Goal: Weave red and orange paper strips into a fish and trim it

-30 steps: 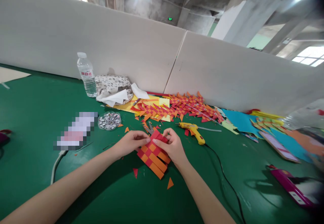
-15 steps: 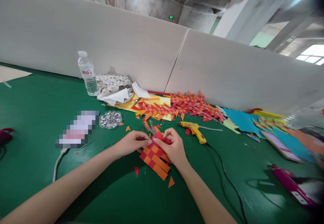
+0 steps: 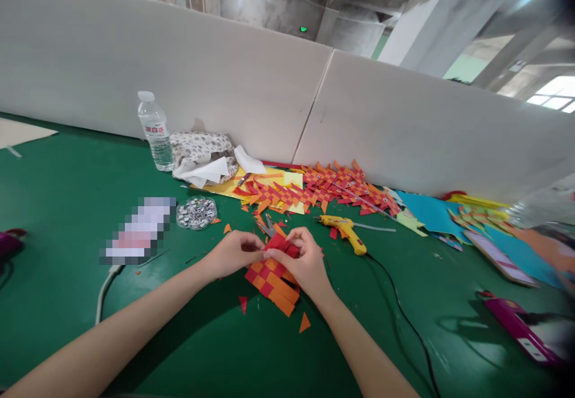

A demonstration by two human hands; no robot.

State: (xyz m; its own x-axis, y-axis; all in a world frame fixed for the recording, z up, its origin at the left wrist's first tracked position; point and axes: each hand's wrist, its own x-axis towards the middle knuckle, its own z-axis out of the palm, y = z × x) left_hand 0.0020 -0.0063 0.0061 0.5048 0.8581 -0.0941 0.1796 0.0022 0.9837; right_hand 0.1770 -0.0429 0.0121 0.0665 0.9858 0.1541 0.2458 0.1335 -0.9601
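Between my two hands is a woven piece of red and orange paper strips [image 3: 272, 281], checkered, with loose orange strip ends toward me. My left hand [image 3: 237, 253] pinches its left upper edge. My right hand [image 3: 305, 261] grips the upper right part, thumb laid across the red strips at the top. The two thumbs almost meet. Just beyond the paper lie scissors [image 3: 268, 226] with their blades showing; their handles are hidden. Small cut triangles, one red [image 3: 243, 304] and one orange [image 3: 304, 322], rest on the green table near the woven piece.
A yellow glue gun [image 3: 345, 233] with a black cord lies to the right. Behind are several finished woven paper fish [image 3: 345, 185]. A dish of googly eyes [image 3: 196, 213], a phone [image 3: 141, 230] and a water bottle [image 3: 155, 131] stand left. A purple power strip [image 3: 516, 329] lies right.
The woven paper has shifted slightly up and left and tilted a little in my hands. Its red top strips are bent more, and my right thumb has slid left toward my left hand.
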